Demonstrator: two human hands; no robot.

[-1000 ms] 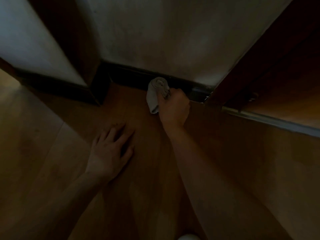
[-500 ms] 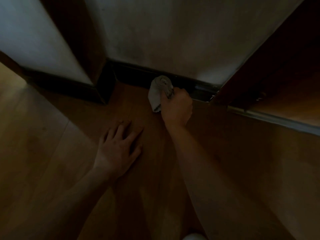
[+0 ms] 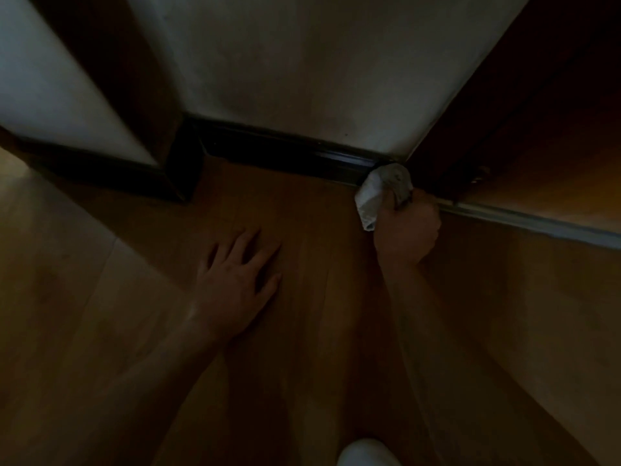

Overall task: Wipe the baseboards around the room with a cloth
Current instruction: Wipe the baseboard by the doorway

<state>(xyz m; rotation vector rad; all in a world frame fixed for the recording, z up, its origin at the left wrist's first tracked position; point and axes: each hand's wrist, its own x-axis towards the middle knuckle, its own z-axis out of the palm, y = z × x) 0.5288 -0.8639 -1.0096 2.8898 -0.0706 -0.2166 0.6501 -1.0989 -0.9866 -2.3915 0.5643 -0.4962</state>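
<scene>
One cloth (image 3: 383, 193) gripped in right hand (image 3: 406, 227), against baseboard (image 3: 289, 153).

Right hand (image 3: 405, 227) gripping bunched pale cloth (image 3: 381, 193) against dark baseboard (image 3: 289, 153), left hand (image 3: 235, 284) flat on wooden floor (image 3: 319, 314)

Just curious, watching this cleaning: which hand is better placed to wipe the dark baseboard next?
The right hand. It grips the cloth, held at the right end of the baseboard. The left hand lies flat on the floor, holding nothing and apart from the baseboard, probably as support.
</scene>
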